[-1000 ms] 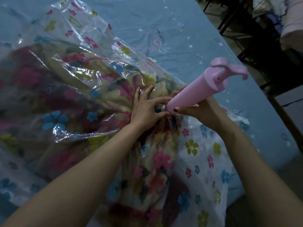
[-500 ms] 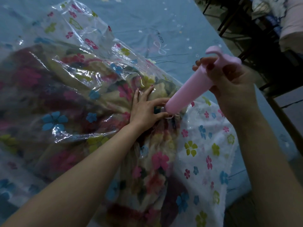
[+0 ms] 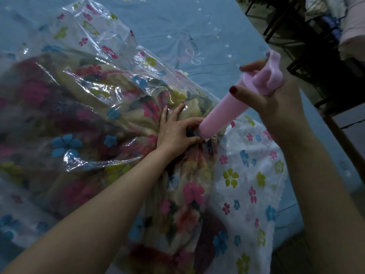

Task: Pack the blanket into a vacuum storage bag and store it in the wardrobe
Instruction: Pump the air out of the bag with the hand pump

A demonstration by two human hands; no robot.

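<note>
Blue bed sheet (image 3: 197, 22), one, printed with small stars and a bow, covers the bed under everything. One vacuum storage bag (image 3: 92, 62), clear plastic with printed flowers, lies across it, crumpled and glossy. One blanket (image 3: 122, 119), floral fleece in pink, cream and dark tones, sits inside the bag, filling its left and middle part; the bag's near right corner lies flat and white. Two bare forearms reach in from the bottom edge. One pink hand pump (image 3: 227, 111) stands tilted, its lower end on the bag over the blanket, its handle up and to the right. Right hand (image 3: 276, 99) grips the pump's upper end, fingers (image 3: 249, 67) curled round the handle, thumb along the barrel. Left hand (image 3: 173, 133) rests on the bag just beside the pump's base; thumb and forefinger touch the base from either side, other fingers spread flat on the plastic. Dark furniture legs (image 3: 316, 62) stand beyond the bed's right edge
</note>
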